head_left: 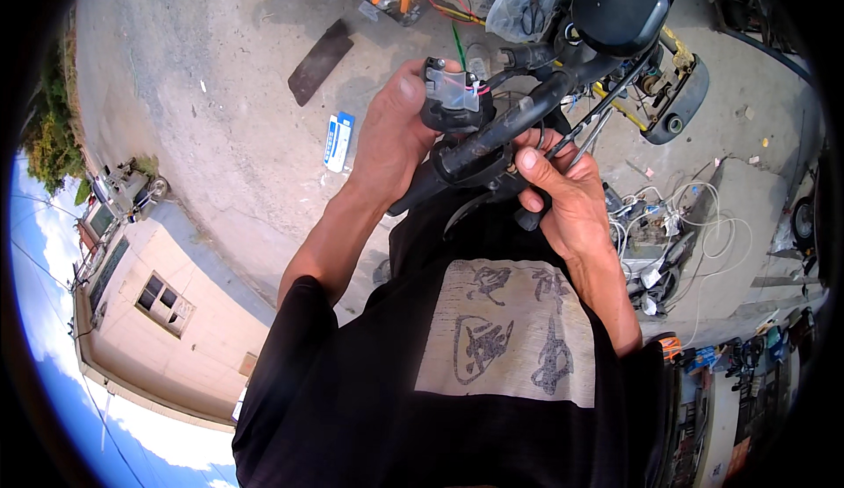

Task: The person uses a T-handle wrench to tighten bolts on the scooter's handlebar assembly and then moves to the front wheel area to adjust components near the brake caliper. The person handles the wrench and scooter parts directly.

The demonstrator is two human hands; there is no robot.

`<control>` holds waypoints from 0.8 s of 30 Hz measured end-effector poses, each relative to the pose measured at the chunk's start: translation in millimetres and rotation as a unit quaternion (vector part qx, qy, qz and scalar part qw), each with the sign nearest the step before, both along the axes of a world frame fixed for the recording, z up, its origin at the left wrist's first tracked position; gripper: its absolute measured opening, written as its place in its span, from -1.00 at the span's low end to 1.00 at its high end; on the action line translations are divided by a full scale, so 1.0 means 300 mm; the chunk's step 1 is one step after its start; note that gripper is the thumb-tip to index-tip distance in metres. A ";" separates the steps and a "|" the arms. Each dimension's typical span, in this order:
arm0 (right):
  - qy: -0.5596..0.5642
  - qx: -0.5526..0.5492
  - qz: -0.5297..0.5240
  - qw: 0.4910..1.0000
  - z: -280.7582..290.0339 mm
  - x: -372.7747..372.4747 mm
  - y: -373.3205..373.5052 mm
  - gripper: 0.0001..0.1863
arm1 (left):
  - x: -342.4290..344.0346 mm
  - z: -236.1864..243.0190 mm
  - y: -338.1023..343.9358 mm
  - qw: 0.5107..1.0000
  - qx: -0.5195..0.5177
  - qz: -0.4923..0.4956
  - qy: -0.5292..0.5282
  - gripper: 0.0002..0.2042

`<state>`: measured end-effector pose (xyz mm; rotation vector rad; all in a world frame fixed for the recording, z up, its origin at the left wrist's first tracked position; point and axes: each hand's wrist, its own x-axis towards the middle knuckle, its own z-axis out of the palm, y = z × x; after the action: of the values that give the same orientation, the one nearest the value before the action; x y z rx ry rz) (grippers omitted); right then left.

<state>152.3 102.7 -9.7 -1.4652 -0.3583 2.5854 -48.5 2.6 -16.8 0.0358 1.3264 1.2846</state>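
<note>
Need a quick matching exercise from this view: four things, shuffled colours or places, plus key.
Things:
1. Left hand
2. Flat board
3. Right hand
4. Small carton

Place or colour:
A. Blue and white
B. At the lower-right side of the handlebar, as pictured
C. Against the black housing with pink wires
D. Dark brown

Pairs: 1-C, 2-D, 3-B, 4-A

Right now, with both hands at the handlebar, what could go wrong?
The thin pink wires at the black housing in the left hand could pull loose if it twists. The right hand has fingers close to the handlebar and black lever, so a pinch is possible.
</note>
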 end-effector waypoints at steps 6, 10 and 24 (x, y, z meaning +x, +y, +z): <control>0.005 0.010 0.031 0.999 0.002 0.005 0.004 -0.77 | 0.011 0.010 0.018 0.999 0.025 0.025 0.014 -0.31; -0.001 0.016 0.030 0.999 0.001 0.001 0.001 -0.77 | 0.014 0.017 0.024 0.998 0.040 0.031 0.022 -0.34; 0.001 0.010 0.011 1.000 -0.005 0.003 -0.002 -0.71 | 0.009 0.028 0.023 0.997 0.056 -0.007 0.049 -0.44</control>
<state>153.1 102.0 -11.3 -1.4605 -0.4006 2.5923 -45.9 9.5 -8.4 0.1880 1.3334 1.3591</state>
